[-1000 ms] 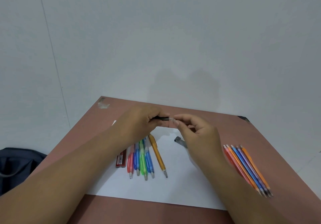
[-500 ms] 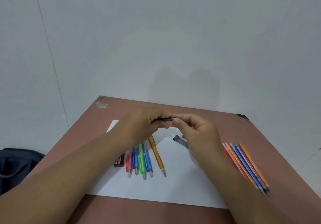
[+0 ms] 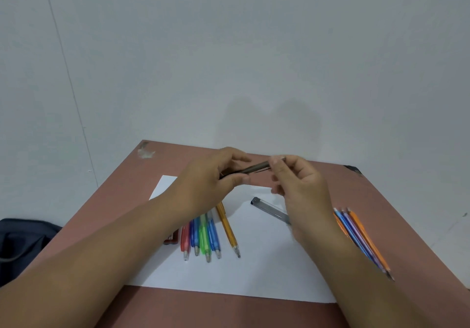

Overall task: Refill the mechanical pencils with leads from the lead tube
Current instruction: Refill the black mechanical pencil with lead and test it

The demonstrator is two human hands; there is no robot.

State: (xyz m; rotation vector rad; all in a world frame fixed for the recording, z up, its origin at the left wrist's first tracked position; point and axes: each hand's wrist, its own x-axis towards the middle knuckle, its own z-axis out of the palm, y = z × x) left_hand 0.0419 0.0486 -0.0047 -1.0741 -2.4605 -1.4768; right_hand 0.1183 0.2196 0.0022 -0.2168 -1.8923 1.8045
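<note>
left hand (image 3: 211, 180) grips dark pencil (image 3: 254, 168) | right hand (image 3: 296, 177) pinches its end | risk: thin lead snaps if fed crooked | lead tube (image 3: 270, 209) lies below right hand

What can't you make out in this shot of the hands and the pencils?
Head view:
- Dark pencil: its ends are hidden by the left hand and right hand.
- Any lead being fed in: too thin to see.
- Lead tube: near end behind the right wrist.
- Red case: mostly under the left forearm.
</note>
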